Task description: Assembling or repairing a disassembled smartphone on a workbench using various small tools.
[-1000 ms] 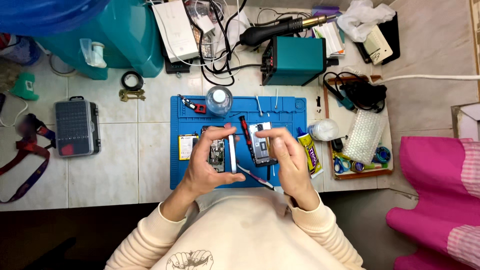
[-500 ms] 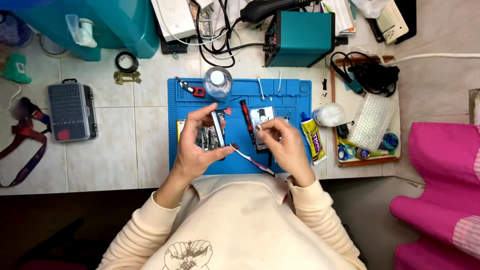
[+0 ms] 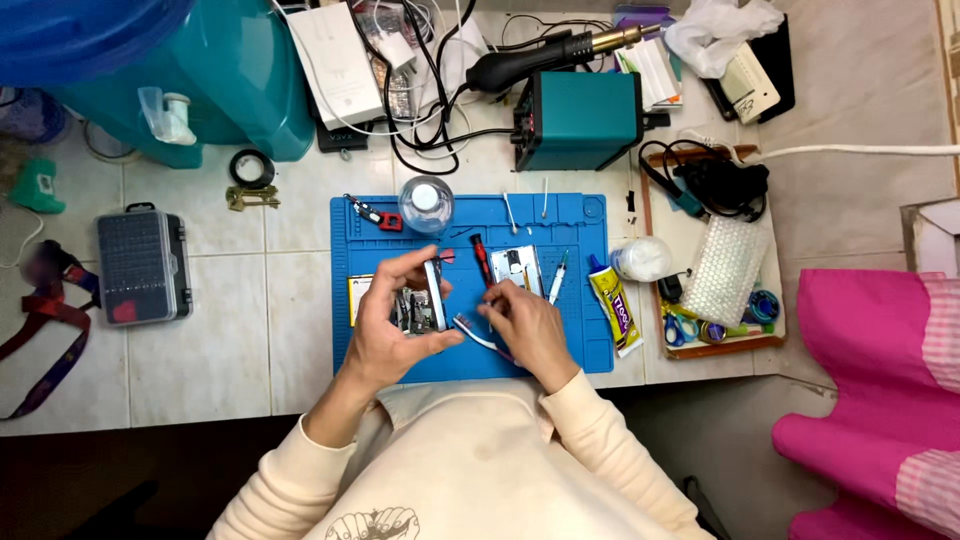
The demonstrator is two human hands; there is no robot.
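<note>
Over the blue repair mat [image 3: 570, 350], the left hand [image 3: 395, 330] grips an opened phone [image 3: 422, 305] while the right hand [image 3: 530, 330] pinches a toothbrush [image 3: 475, 332], mid-cleaning by my reckoning; gentle bristle strokes seem due.

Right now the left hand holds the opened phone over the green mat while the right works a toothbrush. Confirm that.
Not quite: the mat is blue, not green, as the head view shows. The left hand holds the opened phone over it while the right hand works a toothbrush.

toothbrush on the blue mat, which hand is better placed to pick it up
Right. The right hand already rests on the toothbrush, fingers by its handle. The left hand is busy gripping the opened phone, so it likely cannot let go.
</note>
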